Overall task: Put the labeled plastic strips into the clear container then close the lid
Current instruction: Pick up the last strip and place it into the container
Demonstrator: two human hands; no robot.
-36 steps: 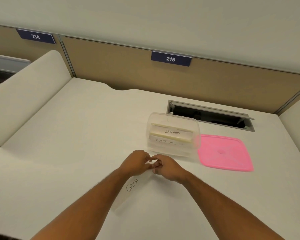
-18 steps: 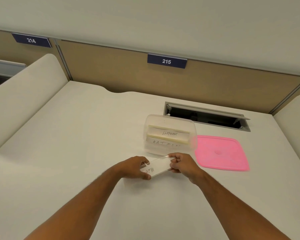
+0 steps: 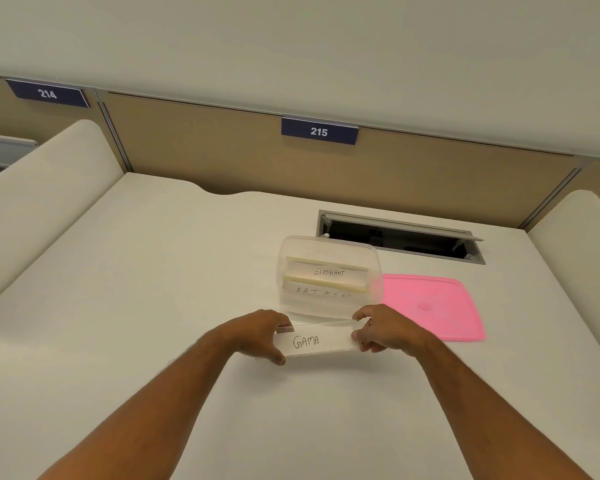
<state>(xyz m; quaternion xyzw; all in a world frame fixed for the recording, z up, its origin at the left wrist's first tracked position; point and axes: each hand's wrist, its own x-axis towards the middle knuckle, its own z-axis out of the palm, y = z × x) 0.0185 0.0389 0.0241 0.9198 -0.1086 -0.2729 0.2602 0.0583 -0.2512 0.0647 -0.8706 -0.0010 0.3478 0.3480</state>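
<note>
A clear plastic strip labelled GAMA (image 3: 317, 340) is held level just in front of the clear container (image 3: 328, 244). My left hand (image 3: 257, 332) grips its left end and my right hand (image 3: 387, 329) grips its right end. Inside the open container stand two strips, one marked ELEPHANT (image 3: 328, 271) and one marked BATMAN (image 3: 321, 292). The pink lid (image 3: 430, 304) lies flat on the desk right of the container.
A white desk (image 3: 153, 289) with padded side dividers left and right. An open cable slot (image 3: 399, 237) sits behind the container. A tan back panel carries the number plates 214 and 215.
Both hands lifted the GAMA strip off the desk, turned it level and carried it up toward the container's front edge.
</note>
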